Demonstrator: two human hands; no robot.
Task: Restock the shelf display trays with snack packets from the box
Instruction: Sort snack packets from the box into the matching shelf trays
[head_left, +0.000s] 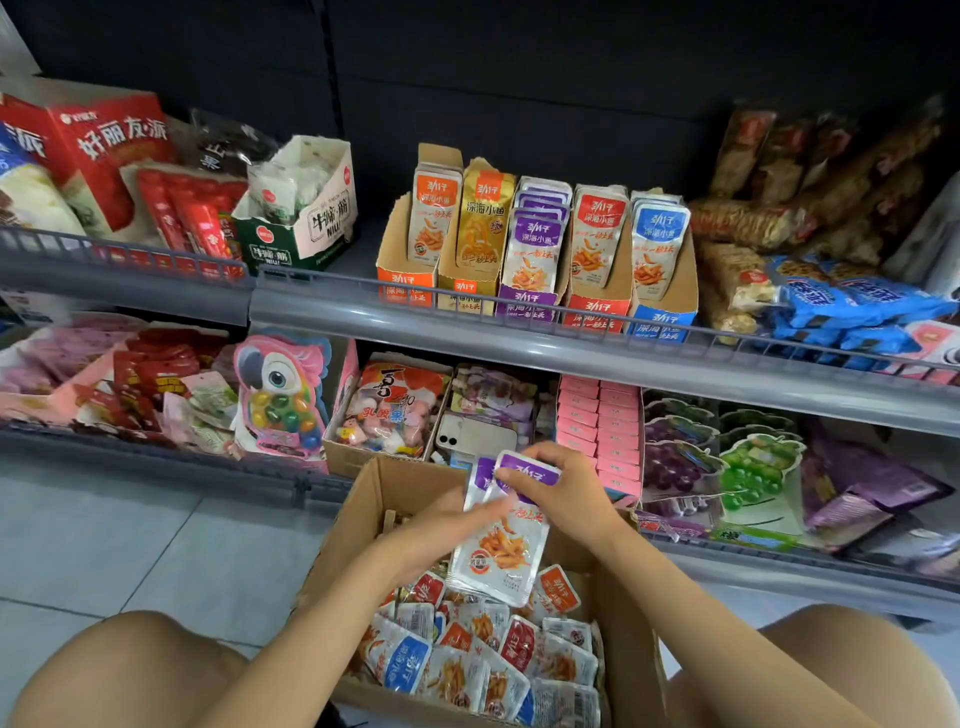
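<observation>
Over the cardboard box (363, 512) on the floor (130, 545), the left hand (447, 525), blurred, lies against the left edge of a small stack of purple packets (504, 545); whether its fingers grip I cannot tell. The right hand (561, 488) pinches the stack's top, fingers curled round it. Loose packets (493, 649) fill the box below. On the shelf (519, 338) above, the purple tray (530, 309) stands between a gold and a red one
</observation>
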